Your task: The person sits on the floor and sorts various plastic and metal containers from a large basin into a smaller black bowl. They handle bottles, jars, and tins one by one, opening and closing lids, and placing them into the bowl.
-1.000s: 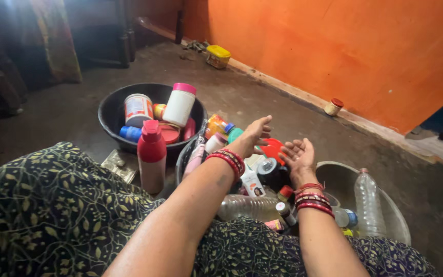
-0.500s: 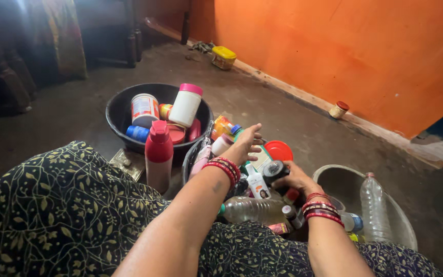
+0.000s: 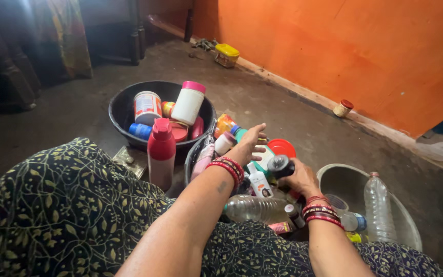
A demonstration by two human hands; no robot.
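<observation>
Holding: right hand [image 3: 300, 179] clamped on one dark bottle [image 3: 280, 166]
Left hand [image 3: 247, 146]: fingers apart, empty
Black tub [image 3: 120, 110]: two white jars, one blue bottle

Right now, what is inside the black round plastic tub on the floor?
The black round plastic tub holds a white jar with a pink lid, a white can with a red label, a blue container and a red lid. The tub's bottom is covered.

Home floor, orange wall [image 3: 365, 46]; basin of toiletry bottles [image 3: 124, 110]
</observation>
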